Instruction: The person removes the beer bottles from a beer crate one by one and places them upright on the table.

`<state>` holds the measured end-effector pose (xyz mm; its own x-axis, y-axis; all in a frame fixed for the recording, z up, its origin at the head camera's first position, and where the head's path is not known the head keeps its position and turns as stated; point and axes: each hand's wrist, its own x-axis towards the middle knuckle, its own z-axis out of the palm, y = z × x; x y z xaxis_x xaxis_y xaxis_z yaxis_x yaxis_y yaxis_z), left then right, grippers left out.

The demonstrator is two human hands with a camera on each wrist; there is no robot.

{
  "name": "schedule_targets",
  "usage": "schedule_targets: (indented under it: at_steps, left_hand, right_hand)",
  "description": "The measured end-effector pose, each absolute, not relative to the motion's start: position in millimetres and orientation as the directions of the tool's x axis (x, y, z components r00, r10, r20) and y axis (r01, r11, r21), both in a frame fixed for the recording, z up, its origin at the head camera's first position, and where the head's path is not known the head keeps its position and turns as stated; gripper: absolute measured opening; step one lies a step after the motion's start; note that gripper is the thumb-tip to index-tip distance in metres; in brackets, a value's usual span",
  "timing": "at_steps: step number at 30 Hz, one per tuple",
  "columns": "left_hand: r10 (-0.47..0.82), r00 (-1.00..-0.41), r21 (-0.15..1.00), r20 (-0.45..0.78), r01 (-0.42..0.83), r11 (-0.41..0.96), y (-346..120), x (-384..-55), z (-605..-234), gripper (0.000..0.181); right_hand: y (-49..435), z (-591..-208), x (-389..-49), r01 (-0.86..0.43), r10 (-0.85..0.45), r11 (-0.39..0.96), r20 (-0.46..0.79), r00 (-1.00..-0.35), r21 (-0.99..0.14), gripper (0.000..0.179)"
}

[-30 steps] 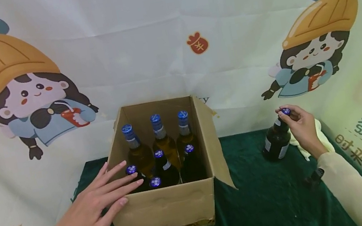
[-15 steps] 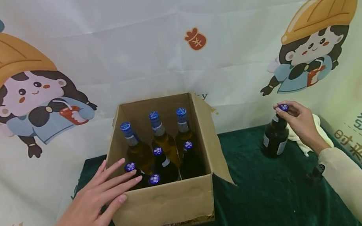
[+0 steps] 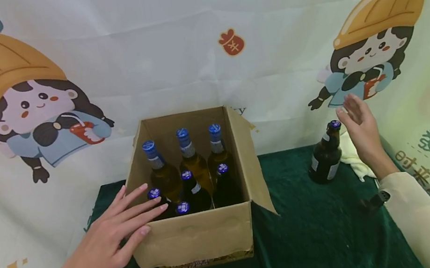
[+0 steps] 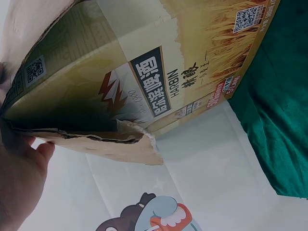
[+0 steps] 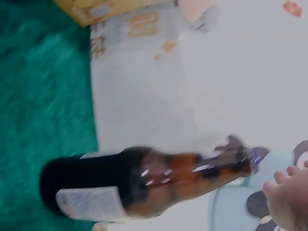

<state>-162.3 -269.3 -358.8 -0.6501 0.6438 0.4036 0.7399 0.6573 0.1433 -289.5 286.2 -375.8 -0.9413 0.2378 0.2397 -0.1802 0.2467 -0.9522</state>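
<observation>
Right hand has come off the cap of the dark bottle, which it pinched half a second ago; it is now raised just beside the bottle neck, fingers straight and spread apart, holding nothing. In the right wrist view the same bottle shows blurred, with the fingertips near its cap and clear of it. The bottle stands upright on the green cloth of the table, well to the right of the cardboard box, with a pale yellow cloth just behind and right of it.

Left hand has not shifted: it rests against the left wall of the box at the front corner, fingers straight and slightly fanned, reaching over the rim toward the nearest blue caps. The left wrist view shows the printed box side with a torn flap edge, the hand flat against it.

Inside the box, seven capped bottles stand upright: three in the back row, the rest nearer the front. The right flap of the box hangs outward. A printed cartoon backdrop hangs behind the table.
</observation>
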Motion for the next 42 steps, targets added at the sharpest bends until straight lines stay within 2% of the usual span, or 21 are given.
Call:
schedule_targets:
  at_steps: [4, 8, 12, 17, 26, 34, 37, 42]
  left_hand:
    - [0.641, -0.656, 0.142, 0.397, 0.735, 0.664, -270, -162, -358, 0.055]
    - [0.64, -0.661, 0.143, 0.393, 0.731, 0.667, -270, -161, -357, 0.055]
    - [0.641, -0.657, 0.146, 0.397, 0.734, 0.663, -269, -161, -358, 0.055]
    - [0.64, -0.654, 0.147, 0.404, 0.737, 0.66, -268, -162, -361, 0.055]
    - [0.636, -0.623, 0.139, 0.455, 0.756, 0.64, -268, -163, -363, 0.054]
    - [0.646, -0.627, 0.141, 0.435, 0.756, 0.639, -270, -163, -359, 0.055]
    - [0.645, -0.636, 0.144, 0.423, 0.75, 0.645, -269, -162, -358, 0.055]
    - [0.645, -0.649, 0.147, 0.403, 0.742, 0.654, -269, -161, -357, 0.055]
  right_hand:
    - [273, -360, -282, -0.284, 0.125, 0.129, 0.3, -0.946, -0.95, 0.063]
    - [255, -347, -275, -0.309, -0.144, -0.129, 0.326, -0.935, -0.942, 0.058]
    - [238, -340, -269, -0.249, -0.357, -0.315, 0.358, -0.863, -0.916, 0.057]
    - [214, -331, -264, -0.232, -0.465, -0.418, 0.426, -0.776, -0.878, 0.059]
    - [162, -307, -259, -0.214, -0.61, -0.398, 0.431, -0.665, -0.892, 0.06]
    - [106, -292, -258, -0.187, -0.72, -0.303, 0.353, -0.598, -0.934, 0.083]
    - [88, -289, -259, -0.202, -0.78, -0.198, 0.279, -0.56, -0.959, 0.084]
    - [59, -290, -260, -0.275, -0.857, 0.129, 0.032, -0.514, -0.953, 0.058]
